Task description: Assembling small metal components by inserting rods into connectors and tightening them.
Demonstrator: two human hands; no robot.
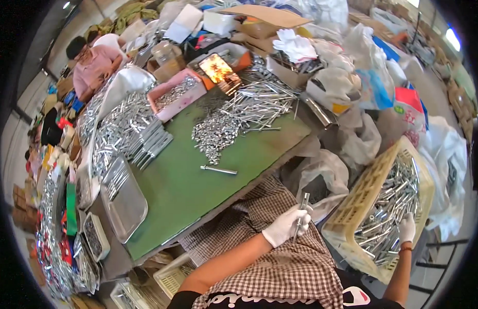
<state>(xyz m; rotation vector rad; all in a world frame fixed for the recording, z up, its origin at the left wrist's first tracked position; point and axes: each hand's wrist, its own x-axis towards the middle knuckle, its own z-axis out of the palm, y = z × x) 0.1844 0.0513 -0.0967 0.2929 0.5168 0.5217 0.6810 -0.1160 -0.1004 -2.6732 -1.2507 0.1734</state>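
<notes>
Your left hand (pixel 288 225), white-gloved, is closed around a slim metal rod (pixel 302 208), held upright over your checkered-apron lap, just off the green table (pixel 197 190) edge. Your right hand (pixel 406 228), also gloved, reaches into the yellow crate (pixel 360 193) of metal parts (pixel 390 211), fingers down on the pile; can't tell if it grips one. A single bolt (pixel 219 169) lies alone on the table, near a loose heap of small silver pieces (pixel 218 134).
</notes>
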